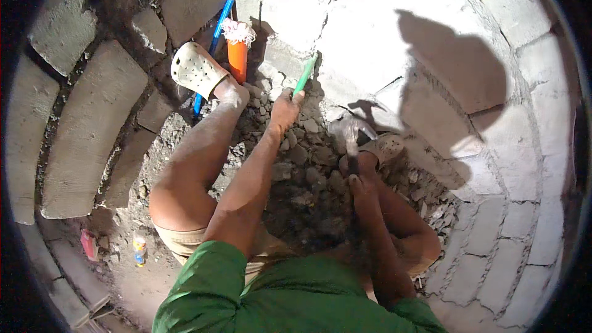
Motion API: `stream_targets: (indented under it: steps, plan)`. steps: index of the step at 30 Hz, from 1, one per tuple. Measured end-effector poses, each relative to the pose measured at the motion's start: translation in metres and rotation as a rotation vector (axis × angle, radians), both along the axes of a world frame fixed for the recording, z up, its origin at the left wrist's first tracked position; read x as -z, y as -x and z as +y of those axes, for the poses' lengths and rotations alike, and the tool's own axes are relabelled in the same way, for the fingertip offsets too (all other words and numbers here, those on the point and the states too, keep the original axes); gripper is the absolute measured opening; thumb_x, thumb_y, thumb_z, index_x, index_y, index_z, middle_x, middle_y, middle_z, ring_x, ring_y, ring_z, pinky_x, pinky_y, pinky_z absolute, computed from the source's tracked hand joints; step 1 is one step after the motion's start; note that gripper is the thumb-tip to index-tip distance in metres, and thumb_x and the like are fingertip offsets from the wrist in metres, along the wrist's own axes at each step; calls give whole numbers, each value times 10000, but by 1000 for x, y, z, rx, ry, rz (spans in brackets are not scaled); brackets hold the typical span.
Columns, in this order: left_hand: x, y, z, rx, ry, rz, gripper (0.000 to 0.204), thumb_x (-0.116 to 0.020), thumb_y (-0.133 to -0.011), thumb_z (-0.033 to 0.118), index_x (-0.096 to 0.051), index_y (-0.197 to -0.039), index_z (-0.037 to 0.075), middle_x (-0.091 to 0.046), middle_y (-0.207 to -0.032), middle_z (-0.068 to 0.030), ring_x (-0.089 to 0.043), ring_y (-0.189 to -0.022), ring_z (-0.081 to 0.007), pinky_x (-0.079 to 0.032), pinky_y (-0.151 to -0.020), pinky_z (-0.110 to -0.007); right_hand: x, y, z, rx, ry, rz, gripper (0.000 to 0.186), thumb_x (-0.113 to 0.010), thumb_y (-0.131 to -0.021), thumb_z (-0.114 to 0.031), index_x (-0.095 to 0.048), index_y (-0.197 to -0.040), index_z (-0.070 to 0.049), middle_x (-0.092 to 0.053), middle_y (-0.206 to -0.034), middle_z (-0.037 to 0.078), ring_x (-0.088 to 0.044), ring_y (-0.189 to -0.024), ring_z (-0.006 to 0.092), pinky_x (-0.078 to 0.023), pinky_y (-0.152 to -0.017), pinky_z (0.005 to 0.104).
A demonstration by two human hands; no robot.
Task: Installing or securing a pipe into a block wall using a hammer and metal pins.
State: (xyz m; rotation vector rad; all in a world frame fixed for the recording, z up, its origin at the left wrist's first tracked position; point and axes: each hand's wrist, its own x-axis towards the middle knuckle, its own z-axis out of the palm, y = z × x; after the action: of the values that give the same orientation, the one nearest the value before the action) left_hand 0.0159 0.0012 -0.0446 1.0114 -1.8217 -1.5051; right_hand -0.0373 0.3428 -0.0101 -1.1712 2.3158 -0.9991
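My left hand [285, 110] is closed round a green chisel-like tool [305, 76]. The tool slants up to the right, and its far end meets the pale wall [370, 24] near a crack. My right hand [362, 188] grips the dark handle of a claw hammer [353, 129], whose metal head points away from me, to the right of the green tool and apart from it. Broken rubble [308, 148] lies between my legs, below the left hand. Just left of that hand stands an orange tube [237, 61] with a pinkish-white fibrous tuft on top.
A long blue rod [221, 24] leans behind my left foot in a pale clog [197, 69]. My right clog [387, 148] sits beside the hammer head. Large stone blocks [92, 123] curve round at left. A small yellow-and-blue container [140, 251] and a red object [89, 245] lie lower left.
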Motion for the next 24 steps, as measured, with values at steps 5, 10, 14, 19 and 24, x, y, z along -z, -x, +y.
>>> stream_targets:
  steps: [5, 10, 14, 19, 24]
  plan:
    - [16, 16, -8, 7, 112, -172, 514, -517, -952, 496, -609, -1096, 11, -668, -823, -235, -642, -829, -432, -495, -722, -471, -84, 25, -58, 109, -38, -374, 327, -583, -947, -291, -533, -1098, -5, -611, -830, 93, -594, -667, 214, -475, -608, 341]
    - [-15, 12, -4, 43, 216, -321, 437, -497, -974, 435, -598, -1070, 21, -657, -808, -262, -640, -817, -456, -489, -701, -517, -115, 56, -103, 141, -19, -232, 241, -561, -944, -228, -540, -1045, -10, -604, -804, 119, -589, -661, 265, -465, -607, 367]
    - [-13, -2, -7, 17, 269, -343, 379, -513, -974, 395, -589, -988, 23, -652, -777, -251, -634, -791, -466, -485, -679, -530, -165, 26, -166, 7, 270, 213, 175, -501, -966, -172, -556, -875, -33, -535, -601, 32, -517, -490, 125, -402, -446, 299]
    - [-3, 18, 10, -4, 316, -283, 337, -520, -975, 370, -545, -984, 35, -644, -765, -237, -625, -790, -461, -474, -670, -538, -96, 83, -192, 2, 205, 642, 281, -491, -988, -284, -550, -883, -31, -514, -592, 81, -532, -482, 204, -424, -451, 348]
    - [5, 1, -1, -25, 304, -299, 333, -518, -977, 382, -541, -980, 49, -648, -785, -236, -626, -791, -455, -477, -667, -536, -110, 62, -210, 243, -86, -209, 375, -512, -968, -374, -535, -837, -23, -480, -555, 51, -486, -427, 149, -390, -394, 331]
